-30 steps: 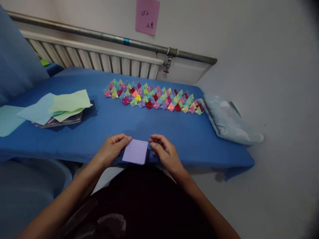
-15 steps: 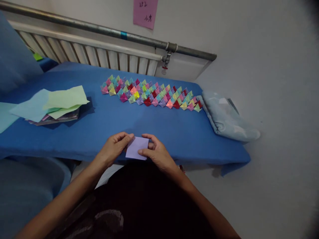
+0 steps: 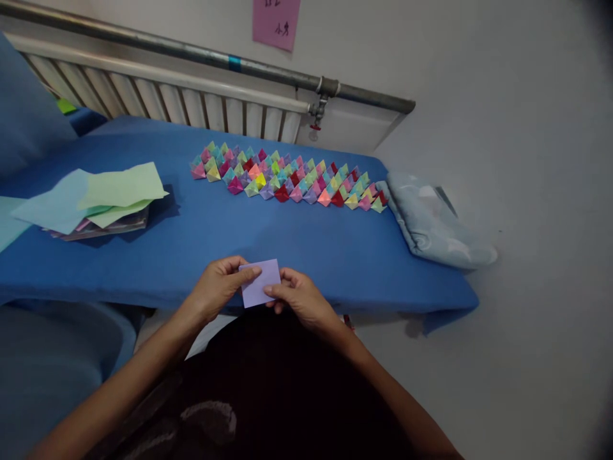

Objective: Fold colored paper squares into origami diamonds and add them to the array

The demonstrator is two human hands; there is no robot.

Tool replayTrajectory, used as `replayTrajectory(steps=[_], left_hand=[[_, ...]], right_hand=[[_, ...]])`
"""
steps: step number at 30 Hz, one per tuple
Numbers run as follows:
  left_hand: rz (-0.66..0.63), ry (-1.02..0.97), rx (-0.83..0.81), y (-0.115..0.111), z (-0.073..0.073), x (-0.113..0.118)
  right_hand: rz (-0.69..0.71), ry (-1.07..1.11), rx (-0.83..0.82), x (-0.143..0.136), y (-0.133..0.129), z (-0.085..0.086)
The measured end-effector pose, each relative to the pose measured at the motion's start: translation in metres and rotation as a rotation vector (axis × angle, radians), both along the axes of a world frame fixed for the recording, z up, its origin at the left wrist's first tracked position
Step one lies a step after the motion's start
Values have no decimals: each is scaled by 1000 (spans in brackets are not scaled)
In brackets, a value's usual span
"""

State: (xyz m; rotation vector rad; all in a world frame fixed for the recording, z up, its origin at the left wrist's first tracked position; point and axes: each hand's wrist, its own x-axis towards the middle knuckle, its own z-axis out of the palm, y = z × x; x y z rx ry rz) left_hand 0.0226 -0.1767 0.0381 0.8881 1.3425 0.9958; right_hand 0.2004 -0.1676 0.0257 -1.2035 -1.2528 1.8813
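Observation:
A small square of purple paper (image 3: 260, 291) is held between both hands near the front edge of the blue-covered table. My left hand (image 3: 221, 285) pinches its left side, thumb on top. From the right, my right hand (image 3: 302, 297) grips it with the thumb on its face and the fingers behind. Farther back, several small folded paper pieces (image 3: 295, 181) in many colours stand in close rows.
Loose green and blue sheets (image 3: 122, 186) lie on a stack at the left. A folded light blue cloth (image 3: 431, 223) rests at the table's right end. Behind the table are a radiator (image 3: 191, 105) and a metal pipe (image 3: 278, 73). A blue chair (image 3: 57, 351) stands at the lower left.
The purple paper has turned slightly counter-clockwise and moved a little left. My right fingers have closed in behind its right side, and my left thumb reaches farther over it.

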Motion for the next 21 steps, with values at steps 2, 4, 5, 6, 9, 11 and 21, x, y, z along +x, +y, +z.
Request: replayTrajectory(steps=[2, 4, 5, 6, 9, 11, 21], left_hand=[[7, -1, 15, 0, -2, 0], [11, -31, 12, 0, -4, 0], [8, -56, -1, 0, -6, 0], [1, -83, -21, 0, -7, 0], [-29, -132, -68, 0, -9, 1], [-26, -127, -61, -1, -9, 1], [-40, -51, -13, 2, -4, -2]], right_hand=[[-10, 13, 0, 0, 0, -2], [-43, 25, 16, -1, 1, -3], [-61, 31, 24, -2, 1, -4], [-76, 35, 31, -2, 1, -4], [-97, 41, 46, -3, 2, -4], [-69, 27, 44, -2, 1, -3], [29, -134, 77, 10, -1, 1]])
